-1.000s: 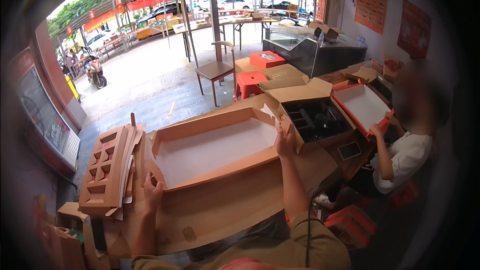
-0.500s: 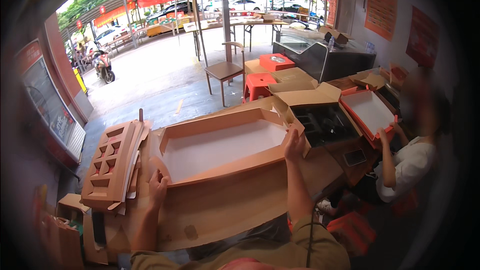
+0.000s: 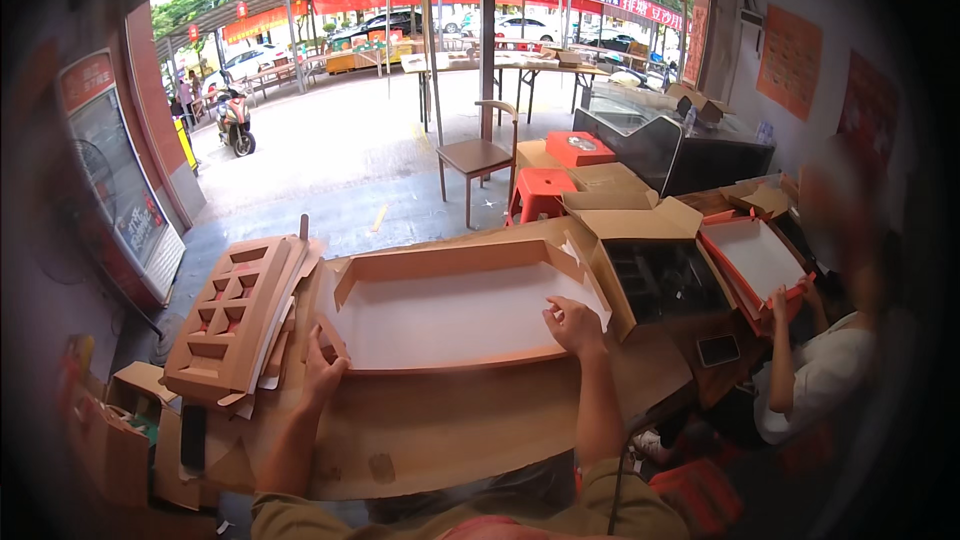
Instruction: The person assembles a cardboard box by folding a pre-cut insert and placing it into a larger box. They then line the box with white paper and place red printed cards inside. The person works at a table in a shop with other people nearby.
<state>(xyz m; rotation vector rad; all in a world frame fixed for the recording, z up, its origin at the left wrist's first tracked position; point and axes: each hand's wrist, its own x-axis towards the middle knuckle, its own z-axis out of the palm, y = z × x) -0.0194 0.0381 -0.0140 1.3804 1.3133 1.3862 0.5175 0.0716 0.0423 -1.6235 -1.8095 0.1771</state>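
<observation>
A shallow cardboard box (image 3: 440,360) with a white inside lies on the wooden table in front of me, its walls raised and its corner flaps partly loose. My left hand (image 3: 325,362) is closed round the box's left end, near the front corner. Over the right part of the box, my right hand (image 3: 577,327) has its fingers curled into a pinch near the front right corner. What those fingers hold, if anything, is hidden.
Left of the box lies a stack of cut-out cardboard inserts (image 3: 230,315). An open carton with black contents (image 3: 660,275) stands on the right. Beyond it, a co-worker's hands hold a red box (image 3: 752,258). A phone (image 3: 718,350) lies nearby; a chair (image 3: 477,155) stands behind.
My right hand has let go of the box's right end and moved inward and down, fingers curling. My left hand stays at the left end. The view has shifted slightly.
</observation>
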